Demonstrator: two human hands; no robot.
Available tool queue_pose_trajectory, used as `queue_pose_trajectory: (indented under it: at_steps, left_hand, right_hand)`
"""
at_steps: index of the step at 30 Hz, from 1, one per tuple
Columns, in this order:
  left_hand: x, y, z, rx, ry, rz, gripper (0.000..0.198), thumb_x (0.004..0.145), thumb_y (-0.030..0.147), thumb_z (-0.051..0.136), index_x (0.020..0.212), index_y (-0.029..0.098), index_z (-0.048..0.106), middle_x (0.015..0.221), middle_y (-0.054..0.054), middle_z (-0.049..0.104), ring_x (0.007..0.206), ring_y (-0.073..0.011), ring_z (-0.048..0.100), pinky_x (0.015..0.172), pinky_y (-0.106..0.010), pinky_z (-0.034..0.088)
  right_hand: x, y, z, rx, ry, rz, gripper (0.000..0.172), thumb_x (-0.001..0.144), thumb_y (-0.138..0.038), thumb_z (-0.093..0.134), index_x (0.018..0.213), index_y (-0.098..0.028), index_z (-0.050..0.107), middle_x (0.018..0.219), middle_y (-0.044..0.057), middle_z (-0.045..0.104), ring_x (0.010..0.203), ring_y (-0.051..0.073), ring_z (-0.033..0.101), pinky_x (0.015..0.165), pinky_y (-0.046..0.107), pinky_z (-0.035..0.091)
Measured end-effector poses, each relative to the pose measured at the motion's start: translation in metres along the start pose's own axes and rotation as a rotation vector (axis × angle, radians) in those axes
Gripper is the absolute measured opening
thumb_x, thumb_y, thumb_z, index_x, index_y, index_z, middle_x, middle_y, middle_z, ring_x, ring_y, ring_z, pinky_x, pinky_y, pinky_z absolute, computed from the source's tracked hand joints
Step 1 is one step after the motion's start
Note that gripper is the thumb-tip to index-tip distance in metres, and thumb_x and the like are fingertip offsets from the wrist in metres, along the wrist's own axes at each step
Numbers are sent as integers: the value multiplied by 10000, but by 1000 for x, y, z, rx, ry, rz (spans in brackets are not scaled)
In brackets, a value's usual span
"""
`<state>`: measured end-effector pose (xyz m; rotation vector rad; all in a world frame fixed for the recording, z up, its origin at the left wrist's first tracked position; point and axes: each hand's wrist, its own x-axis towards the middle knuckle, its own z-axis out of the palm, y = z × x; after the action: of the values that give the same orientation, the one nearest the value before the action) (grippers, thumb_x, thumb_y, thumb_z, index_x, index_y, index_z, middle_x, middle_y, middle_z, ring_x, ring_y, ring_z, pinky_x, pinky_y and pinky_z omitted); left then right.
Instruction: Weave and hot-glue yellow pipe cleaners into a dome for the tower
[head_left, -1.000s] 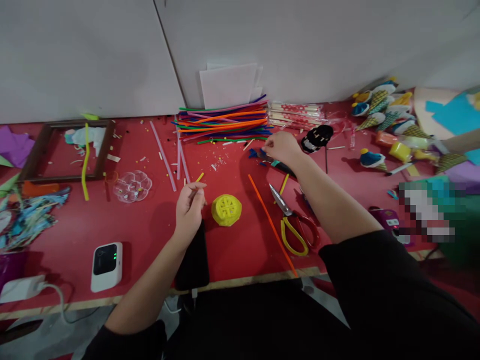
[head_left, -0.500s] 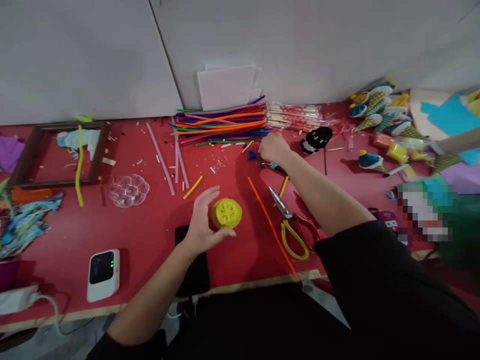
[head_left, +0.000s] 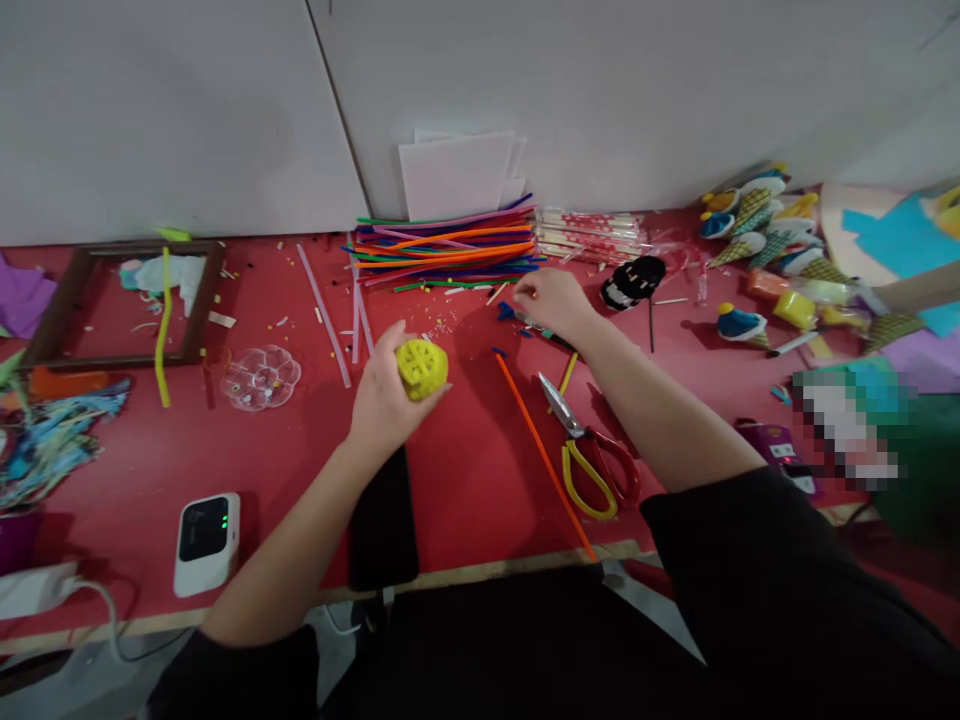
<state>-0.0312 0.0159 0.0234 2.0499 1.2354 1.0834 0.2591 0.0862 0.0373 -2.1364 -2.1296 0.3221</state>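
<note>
My left hand [head_left: 382, 392] is wrapped round a yellow, round piece [head_left: 424, 368] that looks made of pipe cleaners, with a cross pattern on the face toward me. It is held just above the red table. My right hand [head_left: 553, 302] is at the back middle, fingers curled together beside some small blue pieces [head_left: 507, 312]. Whatever is between those fingers is too small to make out. An orange pipe cleaner [head_left: 536, 435] lies slanted between my hands. To its right lie scissors [head_left: 574, 425] with one yellow and one red handle loop.
Bundled coloured pipe cleaners [head_left: 446, 245] lie along the wall beside wrapped sticks [head_left: 592, 232]. A black figure [head_left: 634, 282] stands right of my right hand. A phone [head_left: 384, 525] and a white device [head_left: 208, 545] lie in front. A wooden frame [head_left: 64, 300] is at left, cone-shaped pieces [head_left: 754, 205] at right.
My left hand has closed on the yellow round piece and raised it from the table, up and to the left. My right hand has shifted slightly, staying by the blue pieces.
</note>
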Motion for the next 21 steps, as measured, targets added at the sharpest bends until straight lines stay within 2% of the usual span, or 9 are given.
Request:
queue_pose_trajectory:
  at_steps: [3,6,9,12,16,21]
  left_hand:
    - [25,-10,0,-44,46,-26,966,663,477,927,1438,179,433,1325,-120,625,1273,-344,612,1133,-533,466]
    - [49,-17,4,-85,45,-30,960,687,526,894,1452,207,410,1355,-62,601,1294,-294,585,1162,-487,443]
    - [70,-23,7,-39,91,-52,1042,614,461,957,1449,165,407,1459,-110,531,1374,-338,527,1210,-525,395]
    - [88,-28,4,-12,111,-70,1036,595,391,982,1443,204,416,1508,-107,497,1413,-348,494,1225,-530,381]
    - [101,-37,-5,24,97,-104,1064,573,320,989,1452,227,397,1545,-121,468,1440,-370,480,1234,-549,364]
    - [102,-45,-14,64,92,-124,1045,563,264,962,1434,242,386,1556,-176,449,1439,-412,480,1220,-568,376]
  right_hand:
    - [11,12,3,-72,31,86,273,921,-219,587,1051,-89,788,1142,226,736,1167,369,620,996,467,461]
    - [18,16,11,-107,28,109,246,900,-222,621,1028,-95,789,1143,227,717,1165,369,586,993,485,452]
    - [20,12,18,-108,36,68,284,928,-183,545,1051,-67,773,1150,240,701,1150,355,576,1009,487,424]
    - [18,3,19,-91,55,-15,318,945,-180,489,1076,-58,752,1182,241,691,1155,353,567,1037,488,394]
    - [11,-9,17,-60,65,-128,329,953,-176,452,1113,-113,733,1184,198,714,1150,336,577,1050,471,380]
    - [-2,-15,17,-31,29,-216,293,947,-142,468,1061,-95,734,1121,206,742,1108,312,621,1036,430,387]
